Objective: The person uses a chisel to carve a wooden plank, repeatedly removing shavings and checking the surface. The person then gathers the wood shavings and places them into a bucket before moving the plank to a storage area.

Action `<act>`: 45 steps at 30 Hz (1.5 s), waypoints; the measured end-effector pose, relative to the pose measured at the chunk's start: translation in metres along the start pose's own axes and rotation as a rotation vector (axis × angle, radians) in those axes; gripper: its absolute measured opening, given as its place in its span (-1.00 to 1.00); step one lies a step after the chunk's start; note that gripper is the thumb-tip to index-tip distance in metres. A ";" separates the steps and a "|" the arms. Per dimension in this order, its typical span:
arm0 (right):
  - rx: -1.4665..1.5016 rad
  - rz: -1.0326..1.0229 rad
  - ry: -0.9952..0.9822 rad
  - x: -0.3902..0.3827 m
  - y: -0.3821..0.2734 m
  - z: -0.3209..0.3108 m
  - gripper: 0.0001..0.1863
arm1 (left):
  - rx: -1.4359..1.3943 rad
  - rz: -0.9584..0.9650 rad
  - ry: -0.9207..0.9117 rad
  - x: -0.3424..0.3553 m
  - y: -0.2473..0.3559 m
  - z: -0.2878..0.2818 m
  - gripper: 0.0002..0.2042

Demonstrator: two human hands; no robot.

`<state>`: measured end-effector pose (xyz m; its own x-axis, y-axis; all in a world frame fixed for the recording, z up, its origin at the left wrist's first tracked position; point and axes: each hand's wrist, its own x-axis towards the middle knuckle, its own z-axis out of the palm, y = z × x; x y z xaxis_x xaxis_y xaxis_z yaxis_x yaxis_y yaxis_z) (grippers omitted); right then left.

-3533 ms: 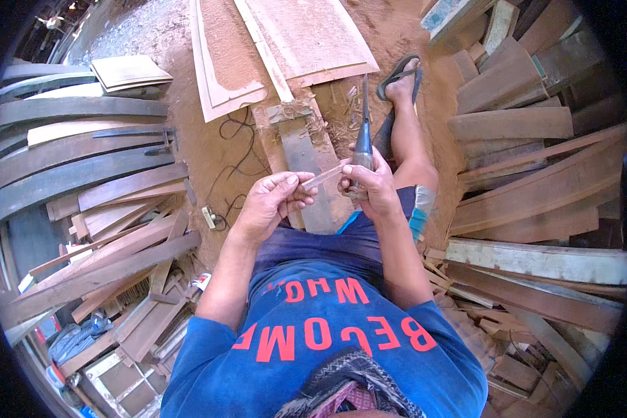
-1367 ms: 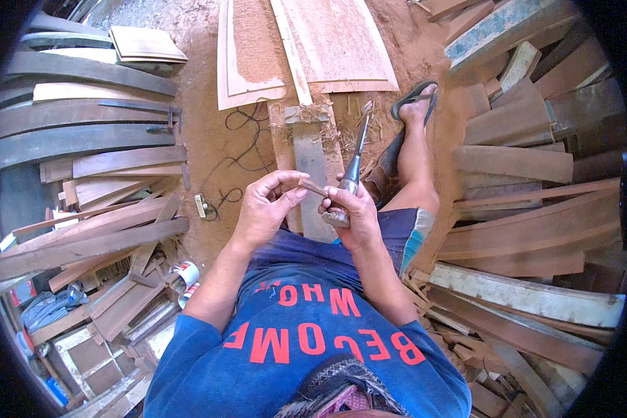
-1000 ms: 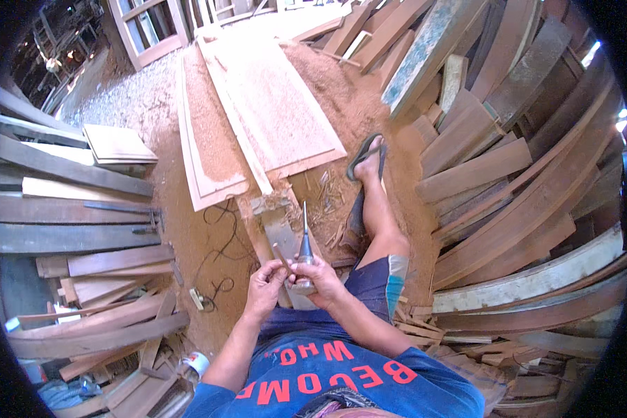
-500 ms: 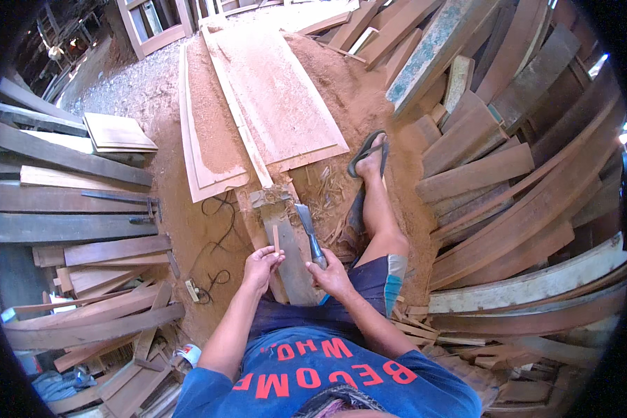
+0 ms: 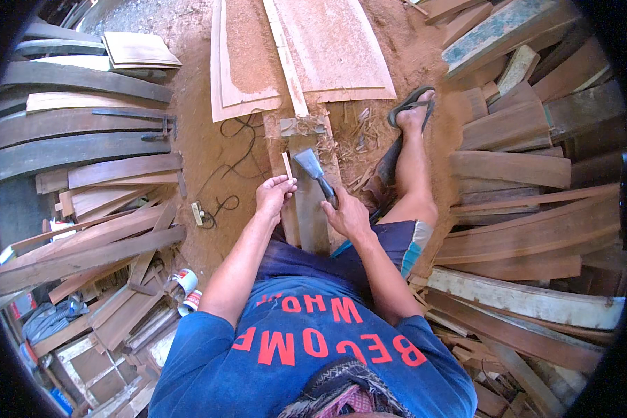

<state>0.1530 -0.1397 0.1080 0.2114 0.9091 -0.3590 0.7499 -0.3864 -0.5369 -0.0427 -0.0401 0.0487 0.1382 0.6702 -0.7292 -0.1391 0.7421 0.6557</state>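
— What is held in the hands?

— A thin wooden stick (image 5: 286, 165) is pinched upright in the closed fingers of the left hand (image 5: 274, 195). A hatchet (image 5: 314, 173) is gripped by its handle in the closed right hand (image 5: 346, 214), its broad metal blade pointing up and away, just beside the stick.

— And beneath them?

— Both are held over a worn wooden block (image 5: 309, 209) set on the sawdust floor, with wood shavings (image 5: 359, 143) scattered near its far end.

— What is seen around?

— A sandalled foot (image 5: 412, 111) is stretched out to the right. Pale door panels (image 5: 313, 52) lie beyond, a black cable (image 5: 230, 164) runs to the left, and curved planks (image 5: 76, 132) are stacked at both sides
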 end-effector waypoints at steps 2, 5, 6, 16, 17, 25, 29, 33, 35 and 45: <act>0.017 0.065 0.045 0.003 -0.002 -0.002 -0.48 | -0.063 -0.033 -0.062 0.000 0.004 0.003 -0.73; 0.088 0.153 0.113 0.001 0.006 -0.004 -0.50 | -0.161 -0.090 -0.154 0.008 0.005 0.008 -0.67; 0.145 0.157 0.127 -0.002 0.011 -0.008 -0.51 | -0.182 -0.105 -0.169 0.013 0.004 0.011 -0.67; 0.292 0.092 0.047 -0.008 -0.007 -0.004 -0.52 | -0.308 -0.058 -0.094 0.067 -0.005 0.038 -0.74; 0.273 0.100 0.048 -0.005 -0.009 -0.002 -0.52 | -0.312 -0.060 -0.089 0.067 -0.006 0.037 -0.74; 0.165 0.118 0.033 -0.022 -0.016 -0.007 -0.53 | -0.387 -0.027 -0.143 0.069 -0.014 0.034 -0.74; 0.104 0.102 0.097 -0.002 -0.020 0.009 -0.53 | -0.342 -0.025 -0.095 0.063 -0.010 0.041 -0.77; 0.055 0.125 0.134 0.035 -0.038 0.018 -0.54 | -0.334 -0.035 -0.086 0.060 -0.010 0.042 -0.77; 0.055 0.148 0.111 0.038 -0.045 0.012 -0.54 | -0.369 -0.026 -0.084 0.063 -0.014 0.041 -0.78; 0.156 0.037 0.061 -0.008 -0.014 -0.011 -0.54 | -0.385 0.004 -0.173 0.063 -0.014 0.036 -0.76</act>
<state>0.1481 -0.1396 0.1268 0.2783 0.8996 -0.3364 0.6357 -0.4351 -0.6376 0.0028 -0.0082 0.0007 0.2947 0.6892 -0.6619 -0.4920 0.7033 0.5132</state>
